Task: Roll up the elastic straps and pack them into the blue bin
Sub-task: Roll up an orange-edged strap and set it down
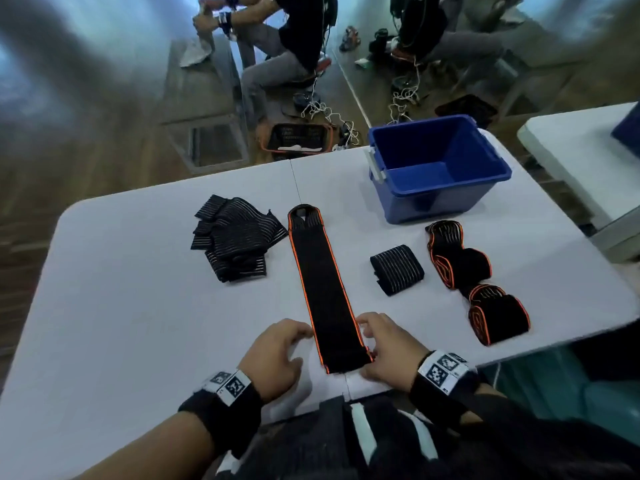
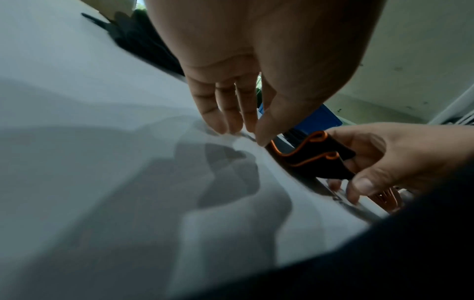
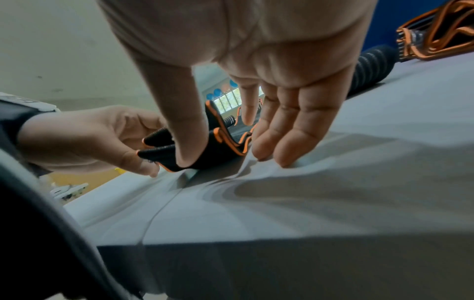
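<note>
A long black strap with orange edges [image 1: 325,289] lies flat down the middle of the white table [image 1: 121,306], its loop end far from me. Its near end [image 3: 220,146] is lifted a little and rippled. My left hand [image 1: 277,355] pinches the near left corner between thumb and fingers. My right hand [image 1: 388,351] holds the near right corner: its thumb [image 3: 187,154] is on the strap and its fingertips [image 3: 269,150] are down beside the orange edge. The blue bin [image 1: 436,168] stands at the far right with nothing visible inside.
A loose pile of black white-striped straps [image 1: 235,237] lies left of the long strap. A rolled striped strap [image 1: 396,268] and rolled orange-edged straps [image 1: 485,292] lie to the right. The table's front edge is at my wrists. People sit on the floor beyond.
</note>
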A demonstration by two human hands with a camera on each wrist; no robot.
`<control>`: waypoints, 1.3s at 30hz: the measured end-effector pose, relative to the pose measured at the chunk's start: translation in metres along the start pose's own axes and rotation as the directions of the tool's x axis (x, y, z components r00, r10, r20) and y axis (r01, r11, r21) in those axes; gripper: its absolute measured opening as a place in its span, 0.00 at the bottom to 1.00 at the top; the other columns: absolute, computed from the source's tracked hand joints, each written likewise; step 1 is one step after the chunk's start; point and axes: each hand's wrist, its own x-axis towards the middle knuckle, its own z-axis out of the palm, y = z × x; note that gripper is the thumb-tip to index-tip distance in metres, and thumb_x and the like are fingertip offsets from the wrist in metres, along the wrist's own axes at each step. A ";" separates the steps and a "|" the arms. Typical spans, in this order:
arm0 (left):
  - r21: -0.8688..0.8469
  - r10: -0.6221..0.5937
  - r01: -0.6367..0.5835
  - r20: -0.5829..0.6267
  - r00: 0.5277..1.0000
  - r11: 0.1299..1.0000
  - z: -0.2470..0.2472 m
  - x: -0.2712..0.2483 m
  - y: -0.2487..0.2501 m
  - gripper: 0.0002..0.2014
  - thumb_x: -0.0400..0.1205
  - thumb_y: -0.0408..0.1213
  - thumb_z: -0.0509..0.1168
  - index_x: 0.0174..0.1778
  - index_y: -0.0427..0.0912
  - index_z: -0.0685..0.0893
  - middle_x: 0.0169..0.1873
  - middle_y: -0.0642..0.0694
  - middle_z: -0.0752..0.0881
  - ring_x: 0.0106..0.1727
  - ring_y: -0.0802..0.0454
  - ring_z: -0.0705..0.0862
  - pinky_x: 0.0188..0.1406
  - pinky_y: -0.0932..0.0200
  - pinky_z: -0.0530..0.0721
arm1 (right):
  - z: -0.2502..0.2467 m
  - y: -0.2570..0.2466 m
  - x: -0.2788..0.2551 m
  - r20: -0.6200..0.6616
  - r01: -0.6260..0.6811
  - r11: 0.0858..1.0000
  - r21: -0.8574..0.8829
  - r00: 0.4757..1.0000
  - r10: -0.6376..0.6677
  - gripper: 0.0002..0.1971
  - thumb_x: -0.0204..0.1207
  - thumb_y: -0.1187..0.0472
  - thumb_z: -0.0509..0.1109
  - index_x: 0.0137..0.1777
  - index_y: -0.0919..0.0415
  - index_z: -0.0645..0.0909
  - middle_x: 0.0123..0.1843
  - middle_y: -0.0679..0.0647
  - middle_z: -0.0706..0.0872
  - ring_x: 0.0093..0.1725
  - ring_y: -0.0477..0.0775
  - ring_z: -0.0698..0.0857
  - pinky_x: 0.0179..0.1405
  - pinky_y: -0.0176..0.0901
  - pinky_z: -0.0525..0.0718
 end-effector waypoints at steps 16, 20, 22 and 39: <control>0.017 -0.092 0.097 -0.191 0.977 0.995 0.034 -0.005 0.015 0.07 0.83 0.48 0.68 0.44 0.53 0.90 0.31 0.54 0.79 0.37 0.54 0.77 0.38 0.60 0.68 | -0.001 0.016 0.018 -0.049 0.103 0.994 -0.025 0.993 -0.104 0.09 0.77 0.52 0.74 0.47 0.58 0.85 0.46 0.52 0.82 0.46 0.53 0.83 0.51 0.46 0.82; -0.025 -0.193 0.191 -0.171 0.966 0.981 0.030 -0.003 0.023 0.17 0.87 0.50 0.62 0.44 0.45 0.92 0.38 0.50 0.89 0.42 0.52 0.84 0.46 0.57 0.79 | -0.004 0.016 0.026 -0.064 0.051 0.997 0.065 0.997 -0.047 0.15 0.79 0.48 0.71 0.38 0.59 0.84 0.35 0.54 0.83 0.35 0.50 0.80 0.39 0.45 0.77; -0.091 -0.244 0.231 -0.186 0.952 0.969 0.030 -0.002 0.026 0.15 0.87 0.49 0.64 0.49 0.46 0.94 0.43 0.52 0.92 0.45 0.56 0.86 0.47 0.62 0.78 | -0.005 0.016 0.030 -0.071 0.015 0.993 0.113 0.997 -0.007 0.19 0.79 0.47 0.71 0.35 0.61 0.83 0.29 0.54 0.80 0.30 0.49 0.77 0.35 0.44 0.76; 0.196 -0.111 0.185 -0.334 0.936 0.963 0.024 0.012 0.035 0.18 0.74 0.44 0.76 0.58 0.51 0.79 0.53 0.51 0.78 0.53 0.48 0.76 0.53 0.51 0.80 | -0.010 -0.014 0.038 -0.027 -0.164 0.984 -0.069 0.986 0.162 0.24 0.80 0.49 0.69 0.26 0.58 0.67 0.26 0.53 0.72 0.28 0.55 0.74 0.36 0.44 0.76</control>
